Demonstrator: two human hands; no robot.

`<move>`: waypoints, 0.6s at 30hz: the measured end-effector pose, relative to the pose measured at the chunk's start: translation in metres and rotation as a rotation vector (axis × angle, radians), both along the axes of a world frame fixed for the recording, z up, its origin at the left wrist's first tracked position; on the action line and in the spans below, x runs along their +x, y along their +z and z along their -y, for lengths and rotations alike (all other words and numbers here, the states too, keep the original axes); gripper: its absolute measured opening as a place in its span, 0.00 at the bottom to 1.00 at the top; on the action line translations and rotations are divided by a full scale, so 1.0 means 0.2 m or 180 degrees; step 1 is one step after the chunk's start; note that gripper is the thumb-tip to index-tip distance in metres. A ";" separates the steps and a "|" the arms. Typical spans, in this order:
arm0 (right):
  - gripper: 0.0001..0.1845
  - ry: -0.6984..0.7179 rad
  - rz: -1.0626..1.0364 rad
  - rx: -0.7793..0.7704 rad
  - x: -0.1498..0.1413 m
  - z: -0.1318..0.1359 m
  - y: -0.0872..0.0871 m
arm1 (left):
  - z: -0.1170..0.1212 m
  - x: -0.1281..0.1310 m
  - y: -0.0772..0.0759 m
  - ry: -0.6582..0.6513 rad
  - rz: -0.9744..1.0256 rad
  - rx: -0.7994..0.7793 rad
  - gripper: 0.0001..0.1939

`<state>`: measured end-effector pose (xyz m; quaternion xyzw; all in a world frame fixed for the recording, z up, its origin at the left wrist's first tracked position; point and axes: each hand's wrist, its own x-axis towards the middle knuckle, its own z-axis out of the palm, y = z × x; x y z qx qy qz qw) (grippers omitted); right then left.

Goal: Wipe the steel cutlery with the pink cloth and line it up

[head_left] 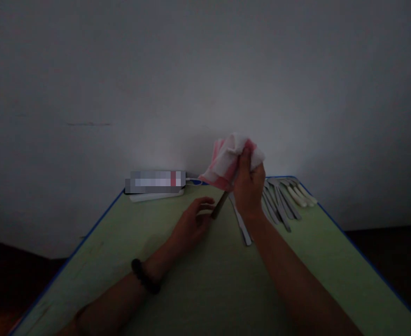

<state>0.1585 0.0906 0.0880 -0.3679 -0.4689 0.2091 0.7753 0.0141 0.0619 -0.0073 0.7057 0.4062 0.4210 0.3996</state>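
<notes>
My right hand [250,189] is closed on a crumpled pink-and-white cloth [226,161], raised above the table. A dark, flat utensil handle [221,204] slants down and left out of the cloth; the utensil's other end is hidden inside. My left hand [193,224], with a dark bead bracelet on the wrist, is at the handle's lower end. Its fingers are curved and apart, the thumb side close to the handle tip; whether they touch is hard to see. Beneath my right hand lies a metal utensil [242,224], its upper end hidden.
Several metal utensils [280,205] lie fanned out on the green table [198,289], right of my right hand. Pale-handled utensils [299,196] lie beyond them. A blurred-out box-like object [156,182] with a white cable stands at the back left, against the wall [205,70].
</notes>
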 end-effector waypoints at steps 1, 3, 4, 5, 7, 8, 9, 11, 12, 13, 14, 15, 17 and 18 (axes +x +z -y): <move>0.17 -0.0027 0.0040 0.0037 0.00 0.00 0.00 | 0.00 0.00 0.00 0.0056 0.0049 0.0106 0.19; 0.17 -0.0028 0.0103 0.0100 0.01 0.00 0.01 | -0.01 0.00 -0.01 0.0173 0.0132 0.0253 0.21; 0.17 -0.0007 0.0116 0.0117 0.00 0.00 0.01 | -0.02 -0.01 -0.02 0.0226 0.0141 0.0279 0.21; 0.17 0.0016 0.0110 0.0121 0.00 0.00 0.00 | -0.02 -0.01 -0.02 0.0274 0.0115 0.0276 0.20; 0.18 0.0064 0.0074 0.0091 -0.01 0.00 0.00 | -0.03 -0.01 -0.02 0.0328 -0.0050 0.0243 0.18; 0.19 0.0074 0.0057 0.0083 -0.01 -0.01 0.00 | -0.02 -0.02 -0.01 0.0320 -0.0191 0.0232 0.17; 0.19 0.0080 0.0052 0.0086 -0.02 -0.01 -0.01 | -0.02 -0.02 0.00 0.0285 -0.0375 0.0233 0.16; 0.18 0.0085 0.0083 0.0104 -0.02 -0.01 -0.01 | -0.01 -0.02 0.01 0.0195 -0.0794 0.0279 0.15; 0.18 0.0081 0.0114 0.0098 -0.02 -0.01 -0.01 | -0.01 -0.02 0.02 0.0167 -0.0982 0.0324 0.15; 0.18 0.0067 0.0138 0.0077 -0.02 0.00 -0.01 | 0.00 -0.02 0.03 0.0157 -0.1139 0.0385 0.14; 0.17 0.0052 0.0154 0.0039 -0.02 0.00 -0.01 | 0.00 -0.02 0.04 0.0155 -0.1267 0.0453 0.14; 0.17 0.0042 0.0160 -0.0005 -0.03 0.01 -0.01 | 0.00 -0.02 0.05 0.0173 -0.1369 0.0520 0.14; 0.18 0.0058 0.0125 -0.0086 -0.03 0.02 -0.01 | 0.00 -0.01 0.05 0.0226 -0.1549 0.0614 0.14; 0.18 0.0102 0.0085 -0.0134 -0.03 0.02 0.00 | -0.01 -0.01 0.05 0.0242 -0.1641 0.0634 0.13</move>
